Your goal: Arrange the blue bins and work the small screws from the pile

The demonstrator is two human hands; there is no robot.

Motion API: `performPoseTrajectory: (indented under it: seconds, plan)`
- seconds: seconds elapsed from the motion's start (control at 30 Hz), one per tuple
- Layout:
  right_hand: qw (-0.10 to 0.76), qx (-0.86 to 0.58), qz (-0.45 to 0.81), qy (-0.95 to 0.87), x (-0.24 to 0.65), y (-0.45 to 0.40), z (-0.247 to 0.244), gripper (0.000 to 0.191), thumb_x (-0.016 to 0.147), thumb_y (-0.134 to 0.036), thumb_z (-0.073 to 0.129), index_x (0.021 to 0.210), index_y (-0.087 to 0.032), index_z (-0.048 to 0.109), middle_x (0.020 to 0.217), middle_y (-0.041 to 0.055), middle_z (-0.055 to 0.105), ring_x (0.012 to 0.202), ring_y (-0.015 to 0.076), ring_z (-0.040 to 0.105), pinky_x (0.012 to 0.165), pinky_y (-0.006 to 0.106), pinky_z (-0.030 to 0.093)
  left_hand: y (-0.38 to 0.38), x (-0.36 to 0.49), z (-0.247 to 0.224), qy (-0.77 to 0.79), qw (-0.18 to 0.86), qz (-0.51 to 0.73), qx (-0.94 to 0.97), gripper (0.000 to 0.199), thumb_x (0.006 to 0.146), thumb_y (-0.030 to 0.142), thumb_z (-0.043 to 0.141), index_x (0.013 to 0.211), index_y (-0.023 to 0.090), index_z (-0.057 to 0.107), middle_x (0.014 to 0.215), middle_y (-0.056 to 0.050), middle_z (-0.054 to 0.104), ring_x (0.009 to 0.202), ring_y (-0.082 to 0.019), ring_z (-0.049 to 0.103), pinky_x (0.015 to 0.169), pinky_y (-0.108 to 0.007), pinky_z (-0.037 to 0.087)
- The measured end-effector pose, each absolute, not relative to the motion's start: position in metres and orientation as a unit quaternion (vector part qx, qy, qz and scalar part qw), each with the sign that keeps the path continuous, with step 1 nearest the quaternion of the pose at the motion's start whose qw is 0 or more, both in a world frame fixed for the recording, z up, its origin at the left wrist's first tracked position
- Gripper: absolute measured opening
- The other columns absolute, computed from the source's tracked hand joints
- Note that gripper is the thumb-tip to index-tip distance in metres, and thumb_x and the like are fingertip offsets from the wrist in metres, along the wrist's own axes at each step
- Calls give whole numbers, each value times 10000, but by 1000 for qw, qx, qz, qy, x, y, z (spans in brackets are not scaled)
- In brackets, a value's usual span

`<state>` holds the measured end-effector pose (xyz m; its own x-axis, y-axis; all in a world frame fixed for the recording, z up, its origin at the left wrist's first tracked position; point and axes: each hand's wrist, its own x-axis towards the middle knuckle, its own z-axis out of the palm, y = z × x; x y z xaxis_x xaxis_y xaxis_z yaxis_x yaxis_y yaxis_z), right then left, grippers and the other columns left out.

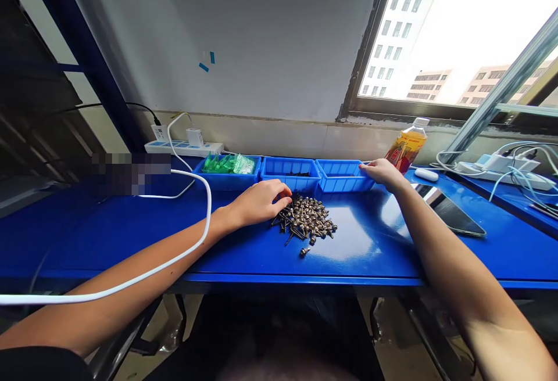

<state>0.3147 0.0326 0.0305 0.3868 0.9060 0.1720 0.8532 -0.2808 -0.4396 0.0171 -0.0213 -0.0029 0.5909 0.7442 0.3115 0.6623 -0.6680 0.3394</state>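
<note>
My left hand (265,202) is at the left edge of a heap of metal hex-head screws (307,218), its fingers bent and the thumb a little apart from them. No screw shows clearly between those fingertips. My right hand (382,173) reaches over the right end of a blue bin (342,183), fingers pinched together at its rim; whatever they hold is too small to make out. In the middle blue bin (290,184) lie some small dark pieces. A left-hand blue bin (229,182) holds green pieces and clear plastic. One loose screw (304,251) lies in front of the heap.
A drink bottle (407,144) leans behind my right hand. Right of that hand lie a white oval object (426,174) and a dark phone-like slab (453,211). A white cable (208,195) loops across my left forearm. Power strips (183,148) stand along the back and far right.
</note>
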Motion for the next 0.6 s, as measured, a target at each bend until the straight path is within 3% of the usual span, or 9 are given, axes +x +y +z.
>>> performPoseTrajectory:
  seconds: [0.07,0.23,0.4,0.6]
  plan:
    - [241,-791,60,-559,316,32,31,211,785,-297,533,600,-197,525,661,61,574,721,216,575,692,329,450,-20,16,-4,394,87,196,894,241,832,247,467,956,153,651,947,-79,676,840,-202,625,788,-325,486]
    - [359,-731,-65,-576,312,32,27,49,780,-250,510,766,-203,507,772,94,605,829,260,577,767,367,449,-19,14,-3,397,75,161,901,208,824,202,471,906,155,657,940,-78,667,821,-199,623,764,-318,482]
    - [368,-706,-81,-599,313,32,22,73,787,-227,470,836,-183,501,830,145,616,856,297,585,801,407,443,-20,14,-1,393,73,156,903,178,821,173,476,855,161,651,901,-61,670,790,-183,621,735,-294,474]
    - [362,-715,-89,-591,313,28,23,188,818,-235,446,944,-135,544,885,162,644,875,288,605,784,373,458,-20,14,2,407,69,135,901,168,831,166,486,862,152,650,916,-61,675,822,-189,626,742,-293,472]
